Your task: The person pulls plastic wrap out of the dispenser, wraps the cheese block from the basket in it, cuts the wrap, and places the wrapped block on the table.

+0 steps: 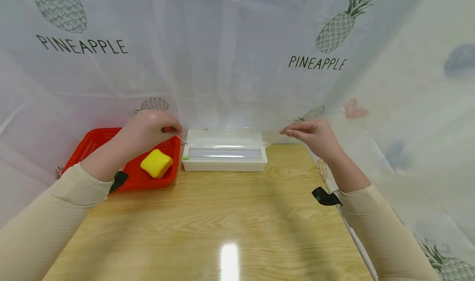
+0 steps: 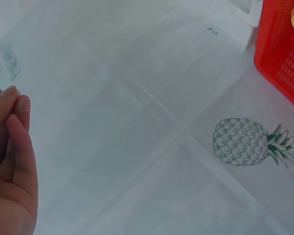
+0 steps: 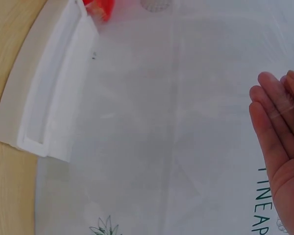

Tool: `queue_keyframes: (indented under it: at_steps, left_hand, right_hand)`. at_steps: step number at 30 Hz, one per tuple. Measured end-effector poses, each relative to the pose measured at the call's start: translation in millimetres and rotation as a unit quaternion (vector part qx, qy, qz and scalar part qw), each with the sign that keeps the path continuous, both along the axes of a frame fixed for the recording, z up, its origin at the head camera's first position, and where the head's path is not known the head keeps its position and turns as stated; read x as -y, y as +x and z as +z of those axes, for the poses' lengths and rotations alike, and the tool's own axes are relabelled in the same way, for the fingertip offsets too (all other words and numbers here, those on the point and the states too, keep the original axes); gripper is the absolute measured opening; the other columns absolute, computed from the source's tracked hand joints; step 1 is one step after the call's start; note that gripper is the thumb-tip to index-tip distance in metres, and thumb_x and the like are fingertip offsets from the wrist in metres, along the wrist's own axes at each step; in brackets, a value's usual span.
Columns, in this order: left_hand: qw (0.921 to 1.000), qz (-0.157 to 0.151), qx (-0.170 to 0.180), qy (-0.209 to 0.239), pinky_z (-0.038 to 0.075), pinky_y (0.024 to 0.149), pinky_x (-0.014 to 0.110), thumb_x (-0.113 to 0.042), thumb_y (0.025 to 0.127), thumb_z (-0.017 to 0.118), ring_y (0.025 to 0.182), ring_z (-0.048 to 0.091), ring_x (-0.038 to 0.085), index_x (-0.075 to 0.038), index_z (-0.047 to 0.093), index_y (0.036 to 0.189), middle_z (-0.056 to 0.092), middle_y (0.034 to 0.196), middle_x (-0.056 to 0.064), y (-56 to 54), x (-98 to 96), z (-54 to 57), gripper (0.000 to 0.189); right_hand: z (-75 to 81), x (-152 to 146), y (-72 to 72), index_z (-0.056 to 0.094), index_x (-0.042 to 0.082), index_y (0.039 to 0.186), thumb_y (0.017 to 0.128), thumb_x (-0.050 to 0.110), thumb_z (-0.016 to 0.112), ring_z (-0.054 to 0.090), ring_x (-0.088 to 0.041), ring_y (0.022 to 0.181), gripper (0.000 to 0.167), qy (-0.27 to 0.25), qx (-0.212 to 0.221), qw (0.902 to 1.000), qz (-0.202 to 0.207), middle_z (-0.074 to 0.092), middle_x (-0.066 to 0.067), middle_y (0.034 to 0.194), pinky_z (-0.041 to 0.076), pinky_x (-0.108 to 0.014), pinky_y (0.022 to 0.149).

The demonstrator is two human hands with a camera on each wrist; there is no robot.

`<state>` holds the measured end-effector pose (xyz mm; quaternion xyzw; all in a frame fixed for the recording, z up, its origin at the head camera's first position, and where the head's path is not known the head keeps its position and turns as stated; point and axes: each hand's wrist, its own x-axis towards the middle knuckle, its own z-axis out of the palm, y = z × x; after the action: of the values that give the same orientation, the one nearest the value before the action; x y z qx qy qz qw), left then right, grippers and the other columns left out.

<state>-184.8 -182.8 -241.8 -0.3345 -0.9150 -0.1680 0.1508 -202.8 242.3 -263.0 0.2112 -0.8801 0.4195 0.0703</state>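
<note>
A white cling film dispenser [image 1: 224, 165] sits at the back of the table, its lid [image 1: 208, 137] tipped back. Clear cling film [image 1: 270, 138] stretches above it from one hand to the other. My left hand [image 1: 154, 125] pinches the film's left edge between thumb and fingers, up beside the red basket. On the other side my right hand [image 1: 315, 136] pinches the right edge, at about the same height. In the left wrist view the left hand [image 2: 12, 166] has its fingertips together. The right wrist view shows the right hand [image 3: 284, 142] with film across its fingers.
A red plastic basket [image 1: 148, 184] stands left of the dispenser, holding a yellow rounded block [image 1: 156, 163]. The wooden table [image 1: 208, 215] extends toward me. Pale curtains [image 1: 230, 66] with pineapple prints hang close behind the dispenser and along both sides.
</note>
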Motion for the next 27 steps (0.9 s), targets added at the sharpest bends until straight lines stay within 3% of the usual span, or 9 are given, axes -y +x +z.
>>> queue_keyframes:
  at_steps: [6,12,15,20,22,26,27]
  left_hand:
    - [0.9934,-0.044,-0.103,0.027,0.057,0.068,0.036,0.006,0.070,0.083,0.076,0.067,0.018,-0.007,0.076,0.087,0.071,0.082,0.000,24.5,1.9,-25.5,0.022]
    - [0.9802,-0.071,-0.173,0.065,0.056,0.064,0.034,0.008,0.064,0.084,0.073,0.067,0.016,-0.006,0.075,0.089,0.071,0.081,0.001,42.9,0.5,-41.0,0.030]
    - [0.9739,-0.088,-0.198,0.068,0.054,0.059,0.029,-0.005,0.084,0.076,0.064,0.061,0.012,-0.006,0.075,0.095,0.066,0.074,-0.002,51.9,0.2,-52.1,0.011]
    - [0.9706,-0.093,-0.217,0.044,0.055,0.055,0.032,-0.011,0.094,0.065,0.062,0.059,0.015,-0.007,0.075,0.099,0.066,0.077,0.001,71.4,2.3,-69.9,0.012]
    - [0.9691,-0.093,-0.225,0.039,0.056,0.057,0.036,-0.014,0.099,0.058,0.067,0.063,0.017,-0.006,0.075,0.094,0.068,0.082,0.002,80.3,2.4,-76.3,0.019]
    - [0.9688,-0.091,-0.225,0.051,0.056,0.061,0.037,-0.033,0.107,0.028,0.072,0.066,0.019,-0.004,0.074,0.087,0.070,0.086,0.003,97.2,0.4,-89.4,0.058]
    - [0.9688,-0.090,-0.224,0.054,0.056,0.061,0.037,-0.033,0.108,0.029,0.072,0.066,0.019,-0.004,0.074,0.087,0.070,0.086,0.002,101.3,0.0,-93.0,0.058]
  right_hand:
    - [-12.6,-4.2,24.0,0.076,0.009,0.105,0.093,0.017,0.068,0.066,-0.006,0.096,0.017,0.009,0.025,0.9997,-0.004,0.073,-0.004,0.102,0.051,-0.019,0.081]
    - [-28.5,-7.5,41.2,0.077,0.007,0.103,0.091,0.010,0.068,0.067,-0.007,0.095,0.014,-0.004,0.020,0.9995,0.024,0.073,-0.004,0.101,0.052,-0.020,0.079]
    - [-38.4,-8.5,52.6,0.077,0.007,0.101,0.089,0.005,0.069,0.068,-0.009,0.091,0.014,-0.005,-0.006,0.9991,0.042,0.074,-0.004,0.098,0.053,-0.020,0.077]
    - [-56.9,-9.0,72.6,0.078,0.010,0.102,0.084,-0.002,0.072,0.068,-0.010,0.092,0.022,0.005,-0.070,0.9948,0.074,0.074,0.000,0.098,0.053,-0.019,0.077]
    - [-63.5,-9.5,80.8,0.077,0.011,0.104,0.083,-0.004,0.073,0.068,-0.010,0.094,0.026,0.004,-0.082,0.9929,0.086,0.074,0.002,0.100,0.052,-0.019,0.079]
    - [-76.5,-11.4,96.4,0.077,0.013,0.106,0.082,-0.006,0.073,0.068,-0.013,0.096,0.031,0.004,-0.086,0.9907,0.106,0.073,0.002,0.102,0.051,-0.018,0.080]
    - [-79.9,-12.0,100.4,0.076,0.012,0.106,0.081,-0.006,0.073,0.068,-0.013,0.096,0.031,0.004,-0.080,0.9909,0.109,0.073,0.002,0.102,0.051,-0.018,0.080]
